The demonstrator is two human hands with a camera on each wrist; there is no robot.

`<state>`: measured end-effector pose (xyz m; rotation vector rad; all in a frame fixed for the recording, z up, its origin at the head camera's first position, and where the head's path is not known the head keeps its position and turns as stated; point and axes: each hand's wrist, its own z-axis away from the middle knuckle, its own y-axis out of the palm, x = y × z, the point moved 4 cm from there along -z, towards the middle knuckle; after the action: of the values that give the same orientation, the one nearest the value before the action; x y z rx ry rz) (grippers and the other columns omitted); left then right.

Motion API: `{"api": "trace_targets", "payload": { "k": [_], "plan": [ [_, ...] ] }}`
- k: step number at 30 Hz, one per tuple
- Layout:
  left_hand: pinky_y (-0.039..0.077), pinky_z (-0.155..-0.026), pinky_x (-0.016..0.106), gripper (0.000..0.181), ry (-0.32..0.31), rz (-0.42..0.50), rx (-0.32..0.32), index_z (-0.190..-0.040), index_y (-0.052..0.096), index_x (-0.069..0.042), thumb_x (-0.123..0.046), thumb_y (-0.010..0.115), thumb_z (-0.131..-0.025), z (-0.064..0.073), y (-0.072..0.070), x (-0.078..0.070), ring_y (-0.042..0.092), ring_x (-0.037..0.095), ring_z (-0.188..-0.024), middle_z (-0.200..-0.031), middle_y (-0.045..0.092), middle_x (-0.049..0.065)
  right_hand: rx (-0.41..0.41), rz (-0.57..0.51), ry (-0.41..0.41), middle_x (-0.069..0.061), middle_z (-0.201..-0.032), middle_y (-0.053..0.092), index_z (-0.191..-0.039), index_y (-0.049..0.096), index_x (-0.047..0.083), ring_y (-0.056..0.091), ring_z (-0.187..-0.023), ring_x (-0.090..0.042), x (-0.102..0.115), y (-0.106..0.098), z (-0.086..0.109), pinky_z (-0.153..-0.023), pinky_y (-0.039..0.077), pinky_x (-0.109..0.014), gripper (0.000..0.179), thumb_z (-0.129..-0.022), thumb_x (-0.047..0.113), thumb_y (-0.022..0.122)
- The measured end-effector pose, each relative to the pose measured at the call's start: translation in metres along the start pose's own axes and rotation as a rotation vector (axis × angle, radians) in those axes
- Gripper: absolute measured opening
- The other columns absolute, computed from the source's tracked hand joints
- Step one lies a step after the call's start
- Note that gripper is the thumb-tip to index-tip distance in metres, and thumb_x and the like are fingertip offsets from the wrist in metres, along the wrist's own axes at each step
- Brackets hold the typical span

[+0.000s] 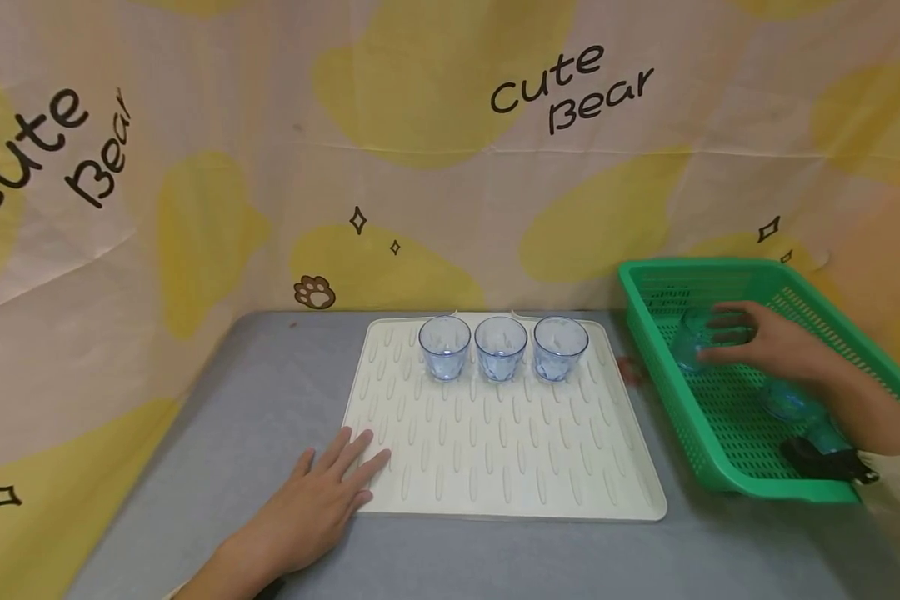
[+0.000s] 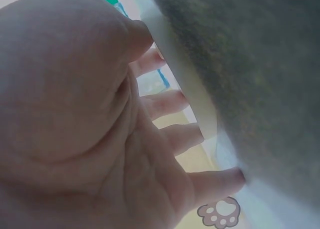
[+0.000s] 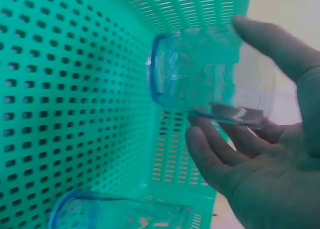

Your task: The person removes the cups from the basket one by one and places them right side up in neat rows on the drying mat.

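Inside the green basket, my right hand holds a clear drinking glass, the thumb along one side and the fingers along the other. That glass is tilted on its side in the right wrist view, its blue-tinted rim towards the basket wall. My left hand rests with spread fingers on the near left edge of a white ribbed draining mat. Three bluish glasses, a left one, a middle one and a right one, stand upright in a row along the mat's far side.
The green plastic basket stands right of the mat and has perforated walls. Another glass lies in it, with more glassware under my right forearm. A patterned cloth hangs behind the grey table.
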<state>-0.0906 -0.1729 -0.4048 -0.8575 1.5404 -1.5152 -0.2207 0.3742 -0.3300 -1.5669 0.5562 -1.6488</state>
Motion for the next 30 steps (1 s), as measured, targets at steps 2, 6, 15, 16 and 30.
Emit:
{"api": "trace_targets", "payload": {
  "k": [2, 6, 15, 16, 30],
  "plan": [
    [0.035, -0.106, 0.067, 0.049, 0.0, 0.008, -0.004, -0.151, 0.043, -0.026, -0.031, 0.052, -0.103, 0.0, -0.001, 0.0, 0.03, 0.034, -0.15, -0.161, 0.036, 0.005, -0.013, -0.017, 0.002, -0.017, -0.144, 0.048, -0.154, 0.021, -0.004, 0.059, -0.115, -0.006, 0.002, -0.003, 0.002, -0.084, 0.051, -0.029, 0.084, -0.094, 0.028, 0.07],
    [0.035, -0.106, 0.067, 0.05, -0.001, 0.008, -0.01, -0.151, 0.043, -0.027, -0.032, 0.052, -0.103, 0.0, -0.002, -0.001, 0.03, 0.034, -0.15, -0.161, 0.037, 0.004, -0.022, -0.07, -0.014, 0.019, -0.129, 0.045, -0.155, 0.024, 0.0, 0.046, -0.099, 0.024, 0.007, -0.008, 0.005, -0.078, 0.045, -0.012, 0.08, -0.094, 0.025, 0.07],
    [0.033, -0.107, 0.068, 0.05, -0.009, 0.038, -0.006, -0.152, 0.042, -0.028, -0.032, 0.052, -0.103, 0.003, -0.001, -0.001, 0.03, 0.034, -0.151, -0.161, 0.037, 0.003, -0.084, -0.103, -0.072, 0.029, -0.121, 0.046, -0.156, 0.025, 0.007, 0.046, -0.104, 0.02, 0.019, -0.011, 0.012, -0.078, 0.041, -0.01, 0.071, -0.099, 0.022, 0.063],
    [0.034, -0.107, 0.068, 0.05, -0.007, 0.04, -0.01, -0.152, 0.043, -0.028, -0.032, 0.052, -0.103, 0.003, -0.001, -0.001, 0.03, 0.034, -0.151, -0.161, 0.037, 0.003, -0.097, -0.097, -0.067, 0.029, -0.121, 0.046, -0.156, 0.025, 0.009, 0.046, -0.104, 0.02, 0.02, -0.011, 0.014, -0.077, 0.041, -0.01, 0.071, -0.099, 0.023, 0.064],
    [0.033, -0.108, 0.067, 0.049, -0.015, 0.041, 0.005, -0.152, 0.042, -0.028, -0.033, 0.05, -0.104, 0.002, 0.0, 0.001, 0.029, 0.034, -0.151, -0.162, 0.036, 0.003, -0.202, -0.069, -0.079, 0.026, -0.133, 0.039, -0.157, 0.024, 0.014, 0.046, -0.104, 0.025, 0.041, -0.007, 0.051, -0.076, 0.04, -0.003, 0.076, -0.096, 0.021, 0.068]
  ]
}}
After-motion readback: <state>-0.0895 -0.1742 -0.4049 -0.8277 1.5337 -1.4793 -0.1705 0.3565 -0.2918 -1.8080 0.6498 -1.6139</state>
